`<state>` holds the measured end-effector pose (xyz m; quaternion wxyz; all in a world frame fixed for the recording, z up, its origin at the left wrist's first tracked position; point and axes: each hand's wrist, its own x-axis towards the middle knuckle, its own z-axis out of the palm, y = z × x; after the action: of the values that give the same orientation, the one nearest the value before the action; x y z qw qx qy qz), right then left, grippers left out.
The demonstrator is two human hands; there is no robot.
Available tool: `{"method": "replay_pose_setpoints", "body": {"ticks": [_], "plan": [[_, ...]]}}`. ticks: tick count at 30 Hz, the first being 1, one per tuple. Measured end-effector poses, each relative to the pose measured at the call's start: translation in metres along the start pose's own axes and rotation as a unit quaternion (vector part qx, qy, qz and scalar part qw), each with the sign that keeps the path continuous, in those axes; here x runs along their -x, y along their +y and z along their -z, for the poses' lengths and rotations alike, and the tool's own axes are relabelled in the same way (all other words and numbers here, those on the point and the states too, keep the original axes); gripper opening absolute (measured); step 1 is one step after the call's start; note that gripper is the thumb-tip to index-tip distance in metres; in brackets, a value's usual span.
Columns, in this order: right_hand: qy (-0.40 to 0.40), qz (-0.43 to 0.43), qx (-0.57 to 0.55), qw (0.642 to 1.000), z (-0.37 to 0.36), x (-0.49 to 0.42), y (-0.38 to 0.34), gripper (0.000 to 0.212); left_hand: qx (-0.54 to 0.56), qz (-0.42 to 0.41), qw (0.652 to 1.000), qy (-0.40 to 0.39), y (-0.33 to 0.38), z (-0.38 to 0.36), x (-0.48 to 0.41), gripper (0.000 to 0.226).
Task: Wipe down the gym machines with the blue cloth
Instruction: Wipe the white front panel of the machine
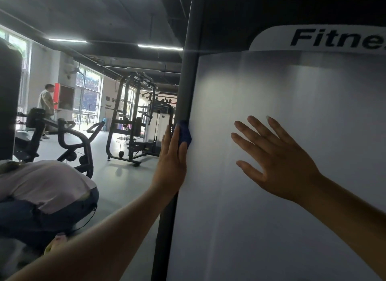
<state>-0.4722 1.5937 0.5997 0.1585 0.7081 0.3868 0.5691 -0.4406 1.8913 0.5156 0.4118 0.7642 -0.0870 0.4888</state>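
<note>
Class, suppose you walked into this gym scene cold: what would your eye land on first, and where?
The broad pale machine panel with black lettering fills the right, and the right hand lies spread flat on it. At its left edge the left hand presses a small blue cloth against the dark grey upright post.
</note>
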Motion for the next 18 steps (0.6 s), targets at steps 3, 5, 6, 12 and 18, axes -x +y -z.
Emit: {"method": "replay_pose_setpoints", "body": {"ticks": [3,5,6,12,18], "plan": [[-0.006,-0.002,0.003,1.0,-0.001,0.0,0.0,0.066,-0.013,-0.008,1.0,0.015,0.03,0.007,-0.042,0.065],[-0.003,-0.002,0.003,1.0,-0.001,0.0,-0.001,0.065,-0.002,-0.022,1.0,0.021,0.029,0.006,-0.041,0.066],[-0.002,-0.003,0.002,1.0,0.0,0.0,-0.001,0.065,0.005,-0.02,1.0,0.021,0.022,0.002,-0.029,0.067],[-0.005,-0.007,0.005,1.0,0.0,0.0,-0.002,0.064,-0.001,-0.008,1.0,-0.002,-0.014,-0.007,0.026,0.066],[-0.015,-0.007,0.009,1.0,-0.002,0.0,-0.002,0.067,-0.015,-0.032,0.999,0.023,0.037,0.001,-0.046,0.065]]}}
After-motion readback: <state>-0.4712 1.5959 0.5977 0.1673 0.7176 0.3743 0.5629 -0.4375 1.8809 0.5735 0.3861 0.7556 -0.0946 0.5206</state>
